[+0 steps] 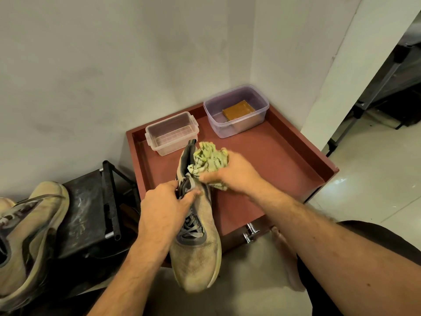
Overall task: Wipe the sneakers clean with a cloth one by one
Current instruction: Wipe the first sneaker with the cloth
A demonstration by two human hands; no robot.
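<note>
Your left hand (165, 207) grips the sneaker (196, 236) at the tongue and laces, fingers curled round the upper; toe points back at you, heel out over the red tray (284, 156), likely so the collar faces the wiping hand. Your right hand (232, 174) holds the bunched green cloth (210, 159), fingers closed on it, pressed against the ankle opening on the shoe's right side. Judged: mid-wipe on the first shoe, collar area in hand; toe mesh looks dirty. Second sneaker (29, 236) waits at far left, leaning by a black stand (91, 208), well apart. On the tray: clear tub (170, 133) just beyond the heel, purple tub (237, 110) with a brown block (238, 109) inside, behind
</note>
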